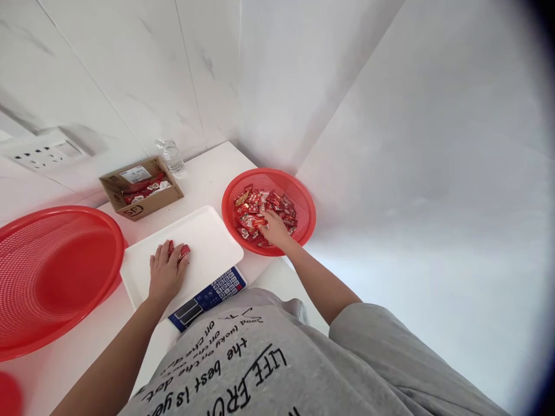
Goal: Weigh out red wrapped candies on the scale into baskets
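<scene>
My left hand (163, 275) rests over the white weighing tray (208, 231), its fingers closed on a small red wrapped candy (184, 252). Part of that wrapper is hidden beneath the fingers. On the right, my right hand (275, 230) reaches into a red plastic basket (306, 202). Its fingers are curled on a red candy packet (251, 222) at the top of a pile of red wrapped candies (277, 202). The tray sits on a digital scale, whose blue keypad panel (223, 286) faces my body.
Left of the tray stands a large red basket (65, 277) with no candy visible inside. Behind the tray, a cardboard box (158, 200) holds red packets. A clear plastic container (172, 157) stands by the tiled wall, near a socket panel (47, 153). A wall borders the right.
</scene>
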Tool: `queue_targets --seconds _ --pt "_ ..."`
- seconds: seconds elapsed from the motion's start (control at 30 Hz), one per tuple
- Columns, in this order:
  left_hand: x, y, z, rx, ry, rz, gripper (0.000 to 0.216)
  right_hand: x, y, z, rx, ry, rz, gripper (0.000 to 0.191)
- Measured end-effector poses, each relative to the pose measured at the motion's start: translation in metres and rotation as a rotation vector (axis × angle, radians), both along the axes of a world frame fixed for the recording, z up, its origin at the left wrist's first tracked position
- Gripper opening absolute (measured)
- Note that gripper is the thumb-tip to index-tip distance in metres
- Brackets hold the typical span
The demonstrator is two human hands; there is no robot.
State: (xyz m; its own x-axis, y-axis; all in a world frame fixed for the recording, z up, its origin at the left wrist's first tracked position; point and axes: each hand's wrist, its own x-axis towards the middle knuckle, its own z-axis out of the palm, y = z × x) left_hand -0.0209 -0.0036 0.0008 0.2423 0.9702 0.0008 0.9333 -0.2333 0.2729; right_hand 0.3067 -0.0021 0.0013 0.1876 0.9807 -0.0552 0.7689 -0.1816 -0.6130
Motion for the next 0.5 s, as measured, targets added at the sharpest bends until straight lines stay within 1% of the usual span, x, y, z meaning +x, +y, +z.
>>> queue_targets --seconds 0.07,0.1,0.17,0.23,0.3,0.37,0.5 --pt "0.001 0.0 0.001 -0.001 0.01 0.0 0.049 0.007 0.005 -0.009 -0.111 -0.081 0.055 0.045" --pt "0.001 0.0 0.002 0.0 0.016 0.002 0.05 0.006 0.009 -0.013 -0.138 -0.116 0.104 0.045" --pt "0.002 0.001 0.003 -0.008 0.029 0.004 0.051 -0.004 0.018 -0.018 -0.171 -0.183 0.195 0.046" --pt "0.002 0.001 0.003 -0.025 0.038 0.003 0.052 -0.019 0.027 -0.022 -0.226 -0.244 0.231 0.049" --pt "0.002 0.002 0.004 -0.038 0.042 0.004 0.052 -0.031 0.033 -0.026 -0.283 -0.283 0.214 0.051" --pt "0.002 0.001 0.004 -0.041 0.04 0.008 0.052 -0.037 0.036 -0.029 -0.301 -0.298 0.176 0.049" --pt "0.0 -0.001 0.002 -0.042 0.014 0.0 0.052 -0.029 0.036 -0.027 -0.299 -0.287 0.087 0.042"
